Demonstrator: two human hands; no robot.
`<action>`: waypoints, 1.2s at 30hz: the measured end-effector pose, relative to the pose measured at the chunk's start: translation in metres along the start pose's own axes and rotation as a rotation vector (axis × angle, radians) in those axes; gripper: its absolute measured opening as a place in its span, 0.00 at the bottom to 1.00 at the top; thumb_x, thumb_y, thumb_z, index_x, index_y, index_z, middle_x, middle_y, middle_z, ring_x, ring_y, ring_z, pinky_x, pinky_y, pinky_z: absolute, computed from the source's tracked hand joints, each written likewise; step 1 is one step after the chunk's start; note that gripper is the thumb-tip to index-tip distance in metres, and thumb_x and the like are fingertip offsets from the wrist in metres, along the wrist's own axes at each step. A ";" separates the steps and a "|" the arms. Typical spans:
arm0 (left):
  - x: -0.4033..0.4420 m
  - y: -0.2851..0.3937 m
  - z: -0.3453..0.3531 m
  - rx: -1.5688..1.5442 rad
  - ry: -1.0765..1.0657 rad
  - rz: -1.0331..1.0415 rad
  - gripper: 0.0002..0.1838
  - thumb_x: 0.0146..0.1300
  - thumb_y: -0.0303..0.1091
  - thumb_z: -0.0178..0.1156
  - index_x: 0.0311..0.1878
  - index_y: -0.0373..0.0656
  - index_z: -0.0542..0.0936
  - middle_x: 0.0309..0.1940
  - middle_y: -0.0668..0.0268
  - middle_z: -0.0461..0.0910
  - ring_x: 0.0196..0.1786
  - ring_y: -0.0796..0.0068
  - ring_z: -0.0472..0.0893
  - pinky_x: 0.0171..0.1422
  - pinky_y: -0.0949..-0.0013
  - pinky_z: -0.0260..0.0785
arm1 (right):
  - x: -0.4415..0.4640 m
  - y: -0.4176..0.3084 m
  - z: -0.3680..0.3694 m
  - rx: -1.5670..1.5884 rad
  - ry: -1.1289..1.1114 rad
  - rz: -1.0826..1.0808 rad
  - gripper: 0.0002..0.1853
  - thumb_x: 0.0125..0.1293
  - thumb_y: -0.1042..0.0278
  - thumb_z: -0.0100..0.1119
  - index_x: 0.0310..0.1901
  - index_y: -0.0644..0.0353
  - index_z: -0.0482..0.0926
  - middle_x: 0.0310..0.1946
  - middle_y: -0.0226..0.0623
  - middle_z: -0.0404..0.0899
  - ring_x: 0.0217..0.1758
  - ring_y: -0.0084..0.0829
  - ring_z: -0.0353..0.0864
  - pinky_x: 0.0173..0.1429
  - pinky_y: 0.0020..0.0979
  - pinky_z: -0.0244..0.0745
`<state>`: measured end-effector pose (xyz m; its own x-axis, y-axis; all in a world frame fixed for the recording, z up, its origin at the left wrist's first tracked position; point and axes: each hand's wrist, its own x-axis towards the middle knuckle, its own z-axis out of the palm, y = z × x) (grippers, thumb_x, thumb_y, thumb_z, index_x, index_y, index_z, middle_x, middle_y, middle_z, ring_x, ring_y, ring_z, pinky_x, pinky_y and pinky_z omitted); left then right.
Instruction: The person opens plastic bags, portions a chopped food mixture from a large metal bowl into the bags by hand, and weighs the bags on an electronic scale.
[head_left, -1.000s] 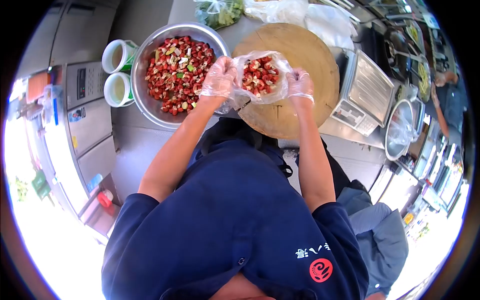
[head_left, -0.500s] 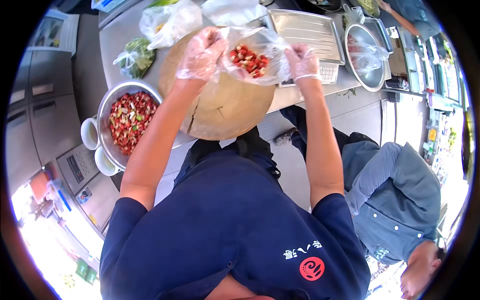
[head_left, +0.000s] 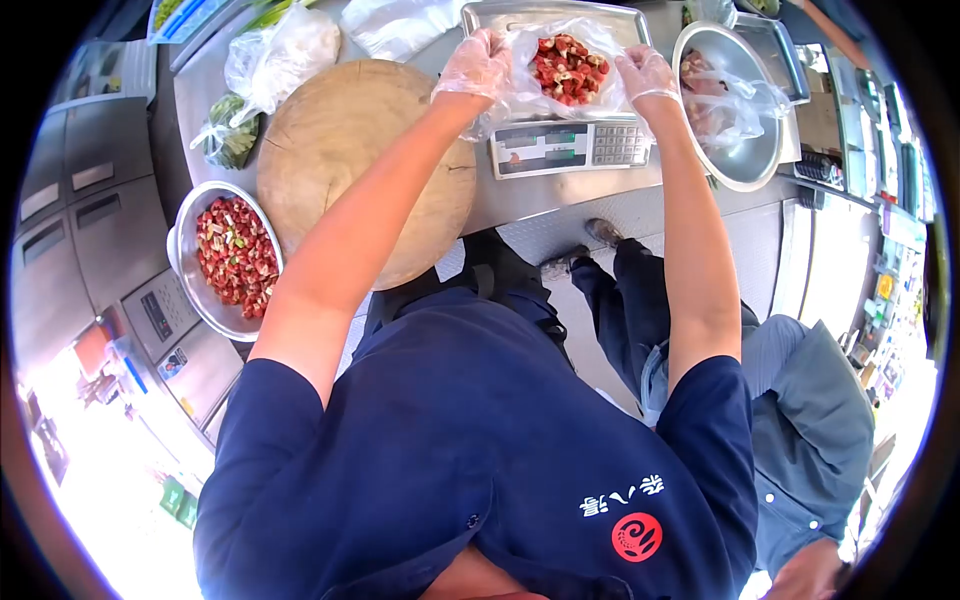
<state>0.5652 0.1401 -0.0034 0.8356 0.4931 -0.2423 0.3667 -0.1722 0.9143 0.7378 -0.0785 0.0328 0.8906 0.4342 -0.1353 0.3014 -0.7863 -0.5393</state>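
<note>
Two hands (head_left: 472,72) (head_left: 648,78), fingers (head_left: 490,42) pinching plastic bag (head_left: 524,78), red pieces (head_left: 570,68) inside, more in metal bowl (head_left: 209,297)

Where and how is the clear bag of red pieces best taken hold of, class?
Probably by the loose rim of the bag, approaching from both sides, as the left hand and right hand do. It gapes upward with the red pieces heaped in the middle, leaving thin side edges to pinch.
</note>
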 end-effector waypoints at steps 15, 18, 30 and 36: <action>-0.211 -0.057 -0.143 -0.642 0.394 -0.458 0.08 0.67 0.29 0.63 0.49 0.41 0.80 0.36 0.64 0.83 0.35 0.74 0.81 0.38 0.74 0.73 | -0.211 0.076 0.028 0.746 -0.091 0.482 0.10 0.68 0.63 0.63 0.39 0.62 0.80 0.25 0.28 0.79 0.23 0.18 0.73 0.28 0.22 0.67; -0.253 -0.080 -0.162 -0.676 0.477 -0.516 0.07 0.67 0.26 0.63 0.47 0.41 0.80 0.34 0.64 0.82 0.31 0.75 0.80 0.34 0.76 0.71 | -0.240 0.067 0.040 0.729 -0.140 0.615 0.09 0.69 0.65 0.62 0.40 0.62 0.81 0.26 0.28 0.79 0.23 0.18 0.73 0.29 0.21 0.67; -0.385 -0.152 -0.259 0.223 0.550 -0.667 0.18 0.61 0.48 0.67 0.34 0.40 0.85 0.27 0.61 0.83 0.27 0.69 0.79 0.34 0.63 0.72 | -0.214 -0.021 0.085 0.403 -0.541 0.174 0.11 0.69 0.61 0.63 0.41 0.60 0.81 0.26 0.25 0.77 0.26 0.18 0.71 0.30 0.22 0.65; -0.403 -0.207 -0.317 0.431 0.512 -0.658 0.16 0.62 0.44 0.54 0.36 0.47 0.88 0.33 0.54 0.86 0.39 0.58 0.87 0.50 0.57 0.79 | -0.230 -0.015 0.100 0.297 -0.496 0.236 0.09 0.69 0.61 0.62 0.42 0.59 0.81 0.26 0.27 0.78 0.25 0.18 0.72 0.29 0.23 0.67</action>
<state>0.0230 0.2469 0.0079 0.1625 0.9011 -0.4020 0.9070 0.0240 0.4204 0.4941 -0.1228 -0.0117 0.6360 0.4719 -0.6106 -0.0559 -0.7610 -0.6463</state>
